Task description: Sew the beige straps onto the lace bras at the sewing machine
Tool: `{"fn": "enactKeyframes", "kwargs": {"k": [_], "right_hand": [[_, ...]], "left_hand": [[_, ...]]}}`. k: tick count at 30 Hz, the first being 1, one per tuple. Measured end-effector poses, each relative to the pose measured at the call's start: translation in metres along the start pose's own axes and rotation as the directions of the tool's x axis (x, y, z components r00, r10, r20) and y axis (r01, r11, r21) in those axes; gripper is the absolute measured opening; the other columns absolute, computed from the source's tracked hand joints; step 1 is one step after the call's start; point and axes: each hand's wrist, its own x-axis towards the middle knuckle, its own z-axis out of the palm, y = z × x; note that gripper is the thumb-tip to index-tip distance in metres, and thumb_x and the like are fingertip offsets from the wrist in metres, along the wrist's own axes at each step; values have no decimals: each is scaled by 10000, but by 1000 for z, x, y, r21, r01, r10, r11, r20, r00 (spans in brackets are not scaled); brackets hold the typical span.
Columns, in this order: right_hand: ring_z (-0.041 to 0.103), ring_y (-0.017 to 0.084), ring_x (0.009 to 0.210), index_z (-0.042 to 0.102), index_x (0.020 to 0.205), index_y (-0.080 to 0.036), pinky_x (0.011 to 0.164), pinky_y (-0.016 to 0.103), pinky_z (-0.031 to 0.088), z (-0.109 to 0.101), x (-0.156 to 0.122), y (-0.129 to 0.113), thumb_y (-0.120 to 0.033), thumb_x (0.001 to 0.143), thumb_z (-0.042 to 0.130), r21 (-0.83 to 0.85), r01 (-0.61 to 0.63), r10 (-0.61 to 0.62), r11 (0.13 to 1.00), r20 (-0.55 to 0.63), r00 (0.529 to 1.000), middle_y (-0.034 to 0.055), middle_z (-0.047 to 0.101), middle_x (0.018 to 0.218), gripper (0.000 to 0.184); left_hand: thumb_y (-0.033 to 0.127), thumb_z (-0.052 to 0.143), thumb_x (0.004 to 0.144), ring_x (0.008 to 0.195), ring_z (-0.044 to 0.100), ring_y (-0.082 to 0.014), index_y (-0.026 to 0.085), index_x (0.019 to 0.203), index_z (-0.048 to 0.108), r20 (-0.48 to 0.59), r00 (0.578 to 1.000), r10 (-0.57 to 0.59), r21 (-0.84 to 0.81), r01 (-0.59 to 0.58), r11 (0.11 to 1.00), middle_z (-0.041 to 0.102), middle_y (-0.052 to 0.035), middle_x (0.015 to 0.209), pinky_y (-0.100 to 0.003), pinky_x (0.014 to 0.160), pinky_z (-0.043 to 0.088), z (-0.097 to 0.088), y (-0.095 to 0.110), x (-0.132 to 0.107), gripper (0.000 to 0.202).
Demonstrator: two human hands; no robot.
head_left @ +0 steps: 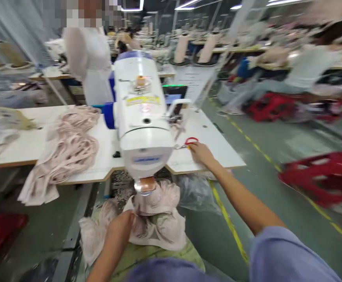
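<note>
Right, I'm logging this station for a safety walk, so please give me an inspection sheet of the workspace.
Surface: white tabletop, notched at the front around the sewing machine.
Job's things: pale pink bras under the machine's front end and over the lap; red-handled scissors on the tabletop.
Clutter: pink fabric pile, hanging over the front edge.
Hands: left hand holds the bras; right hand is at the scissors' handle, grip unclear.
Cables: nothing seen.
Surroundings: person in white beyond the tabletop; yellow floor line at right.

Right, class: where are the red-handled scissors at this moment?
In the head view, the red-handled scissors are on the white tabletop, just right of the sewing machine, at the right hand's fingertips.
</note>
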Motion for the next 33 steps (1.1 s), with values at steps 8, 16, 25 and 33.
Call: {"fn": "enactKeyframes", "kwargs": {"k": [8,16,25,33], "right_hand": [[510,193,1171,539,1270,88,890,274,370,28,24,57,-114,938,448,-94,129,-87,987,361,929,239,535,1310,399],[581,226,907,482,1398,-121,661,308,326,38,-59,74,-374,972,545,-343,-22,93,939,192,977,238,565,1168,500],[597,270,912,499,1283,-147,602,319,355,37,-101,67,-393,939,520,-351,-146,201,925,124,972,173,646,1103,423],[648,267,868,631,1043,-213,740,381,463,23,-155,57,-475,876,537,119,-481,462,868,154,873,129,690,1045,324]], "left_hand": [[451,534,871,772,601,-202,179,877,688,-59,998,-30,-588,-11,809,684,-44,800,-278,695,427,-7,12,0,313],[517,587,862,554,437,-108,171,884,681,68,986,-152,-857,135,497,561,15,655,-225,527,342,-9,10,-1,360],[530,667,799,544,381,-87,184,823,650,131,977,-166,-928,180,327,507,37,647,-209,503,296,-13,20,-4,346],[524,673,807,534,339,-83,179,799,646,119,982,-146,-938,159,307,458,50,611,-213,509,290,-20,25,-7,346]]}}
